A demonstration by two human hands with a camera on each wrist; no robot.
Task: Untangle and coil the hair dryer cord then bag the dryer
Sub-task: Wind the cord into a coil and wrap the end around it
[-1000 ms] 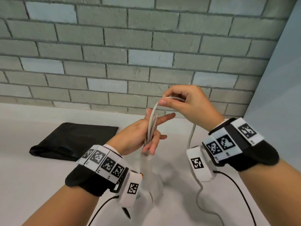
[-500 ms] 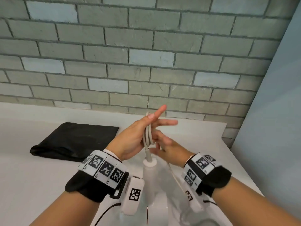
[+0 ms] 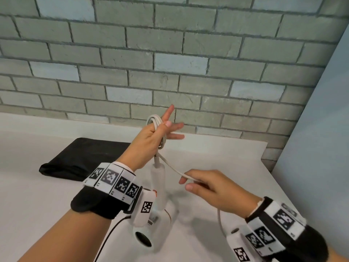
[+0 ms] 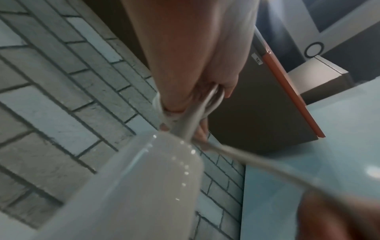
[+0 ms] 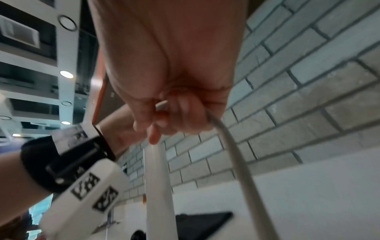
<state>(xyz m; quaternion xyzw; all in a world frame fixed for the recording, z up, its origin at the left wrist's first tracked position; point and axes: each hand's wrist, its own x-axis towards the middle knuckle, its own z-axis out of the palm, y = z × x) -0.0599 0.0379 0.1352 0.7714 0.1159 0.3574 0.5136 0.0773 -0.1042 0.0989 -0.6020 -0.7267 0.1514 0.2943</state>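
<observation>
My left hand (image 3: 166,127) is raised with its fingers spread straight. Loops of the white cord (image 3: 154,120) are wound around it, and the thumb lies across them. The white hair dryer (image 3: 157,178) stands below that hand, handle up and nozzle toward me. A strand of the cord runs from the handle top down-right to my right hand (image 3: 186,183), which pinches it between thumb and forefinger. The left wrist view shows the loops (image 4: 197,120) between thumb and palm above the handle (image 4: 154,178). In the right wrist view the fingers (image 5: 174,113) curl around the cord (image 5: 232,146).
A flat black bag (image 3: 81,159) lies on the white table (image 3: 217,152) to the left of the dryer. A grey brick wall runs along the back. A pale blue wall closes the right side. The slack cord drops under my right wrist.
My right hand came down from the left fingertips and out to the lower right, drawing a strand with it. My left hand rose and spread its fingers.
</observation>
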